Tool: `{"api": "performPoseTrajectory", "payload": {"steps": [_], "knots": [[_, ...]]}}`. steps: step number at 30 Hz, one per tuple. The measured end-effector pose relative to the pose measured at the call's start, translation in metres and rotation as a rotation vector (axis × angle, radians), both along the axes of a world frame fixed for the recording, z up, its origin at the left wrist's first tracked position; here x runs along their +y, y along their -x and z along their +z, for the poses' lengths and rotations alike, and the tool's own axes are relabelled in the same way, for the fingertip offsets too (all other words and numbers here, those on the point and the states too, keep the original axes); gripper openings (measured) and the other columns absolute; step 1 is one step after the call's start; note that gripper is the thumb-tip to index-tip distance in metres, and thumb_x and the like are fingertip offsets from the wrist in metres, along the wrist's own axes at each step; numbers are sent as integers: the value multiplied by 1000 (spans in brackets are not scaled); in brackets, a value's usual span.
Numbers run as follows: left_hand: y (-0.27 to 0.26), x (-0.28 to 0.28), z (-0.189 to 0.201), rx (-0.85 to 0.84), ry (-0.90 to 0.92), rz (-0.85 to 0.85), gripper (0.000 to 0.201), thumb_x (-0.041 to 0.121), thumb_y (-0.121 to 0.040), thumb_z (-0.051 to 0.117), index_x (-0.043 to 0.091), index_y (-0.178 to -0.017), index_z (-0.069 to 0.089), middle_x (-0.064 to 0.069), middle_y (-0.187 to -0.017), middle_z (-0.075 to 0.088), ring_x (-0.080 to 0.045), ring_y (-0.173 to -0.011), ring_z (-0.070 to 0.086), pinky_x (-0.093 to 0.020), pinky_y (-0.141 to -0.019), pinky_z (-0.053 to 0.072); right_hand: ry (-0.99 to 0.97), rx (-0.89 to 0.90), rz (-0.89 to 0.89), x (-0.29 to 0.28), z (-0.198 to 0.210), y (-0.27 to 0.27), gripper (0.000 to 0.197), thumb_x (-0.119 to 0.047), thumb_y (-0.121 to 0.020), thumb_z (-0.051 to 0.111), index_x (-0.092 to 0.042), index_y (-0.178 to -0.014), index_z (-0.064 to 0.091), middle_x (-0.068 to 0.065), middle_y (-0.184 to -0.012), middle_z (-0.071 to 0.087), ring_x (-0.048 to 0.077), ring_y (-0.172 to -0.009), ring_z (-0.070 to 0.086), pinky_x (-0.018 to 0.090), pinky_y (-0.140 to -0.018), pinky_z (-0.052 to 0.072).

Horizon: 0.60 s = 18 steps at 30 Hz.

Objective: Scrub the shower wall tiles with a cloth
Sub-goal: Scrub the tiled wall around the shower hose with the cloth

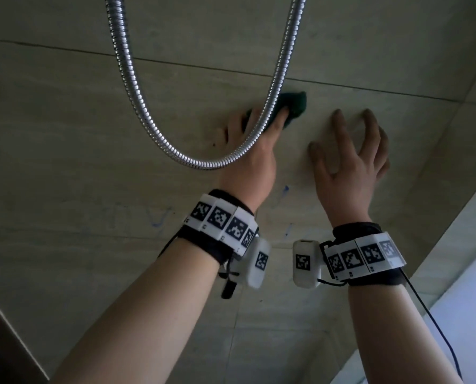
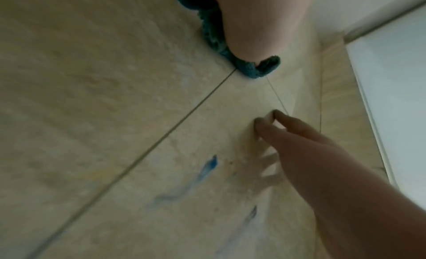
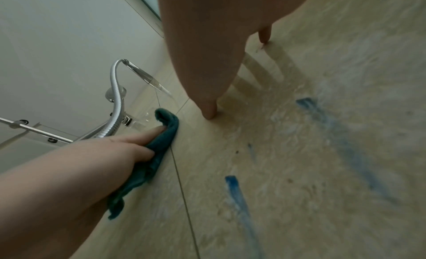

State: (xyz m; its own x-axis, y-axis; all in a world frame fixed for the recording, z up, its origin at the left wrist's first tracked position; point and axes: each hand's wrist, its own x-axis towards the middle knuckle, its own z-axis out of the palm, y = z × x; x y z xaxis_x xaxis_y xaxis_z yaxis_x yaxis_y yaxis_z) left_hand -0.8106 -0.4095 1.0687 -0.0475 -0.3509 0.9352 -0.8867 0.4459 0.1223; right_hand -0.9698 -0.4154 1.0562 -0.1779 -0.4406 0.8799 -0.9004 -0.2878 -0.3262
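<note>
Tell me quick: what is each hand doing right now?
Left hand: straight fingers press the green cloth flat against the wall tile.
Right hand: open, holds nothing, spread fingertips braced on the tile.

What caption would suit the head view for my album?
Left hand presses a green cloth to the tiled wall behind a shower hose; right hand braces beside.

We see a ribbed metal shower hose (image 1: 137, 87) hanging in a loop. From the right wrist view, the hose (image 3: 116, 106) runs to a chrome fitting (image 3: 128, 121), beside a glass panel (image 3: 147, 77) and a metal rail (image 3: 34, 129). At the right edge, a pale frosted window (image 1: 458, 295) shows.
</note>
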Motion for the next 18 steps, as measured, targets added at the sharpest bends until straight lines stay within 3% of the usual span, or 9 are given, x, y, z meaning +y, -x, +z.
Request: {"api": "performPoseTrajectory", "payload": {"steps": [4, 7, 9, 13, 18], "knots": [[16, -5, -11, -36, 28, -63, 56, -5, -77, 52, 16, -129, 60, -10, -131, 55, -32, -105, 48, -43, -86, 44, 32, -2, -3, -3, -3, 8, 51, -44, -95, 50, -33, -144, 40, 7, -155, 24, 32, -140, 19, 47, -108, 18], [25, -4, -52, -200, 7, 20, 54, 8, -75, 47, 24, -124, 64, 0, -131, 50, -26, -100, 38, -36, -76, 26, 16, -2, -21, -4, -11, 12, 51, -41, -96, 48, -32, -145, 38, 8, -156, 23, 34, -140, 18, 49, -109, 18], [28, 0, -86, -248, -34, 26, 55, 9, -76, 39, 25, -122, 66, 2, -128, 40, -26, -99, 38, -35, -72, 23, -13, -9, -19, -3, -17, 15, 51, -42, -97, 45, -34, -146, 35, 7, -157, 20, 32, -141, 15, 49, -111, 16], [21, 7, -139, -348, -84, 38, 56, 9, -76, 35, 27, -115, 70, 3, -128, 38, -25, -101, 40, -34, -72, 24, -38, -18, -5, -1, -23, 19, 50, -44, -97, 44, -34, -146, 35, 5, -158, 18, 31, -142, 12, 48, -112, 13], [25, 9, -104, -278, -59, 72, 58, 7, -76, 36, 27, -122, 65, 3, -128, 40, -24, -98, 38, -34, -72, 22, -26, -9, 3, -1, -23, 20, 51, -43, -97, 46, -34, -145, 37, 6, -157, 19, 32, -141, 14, 48, -110, 14]]}}
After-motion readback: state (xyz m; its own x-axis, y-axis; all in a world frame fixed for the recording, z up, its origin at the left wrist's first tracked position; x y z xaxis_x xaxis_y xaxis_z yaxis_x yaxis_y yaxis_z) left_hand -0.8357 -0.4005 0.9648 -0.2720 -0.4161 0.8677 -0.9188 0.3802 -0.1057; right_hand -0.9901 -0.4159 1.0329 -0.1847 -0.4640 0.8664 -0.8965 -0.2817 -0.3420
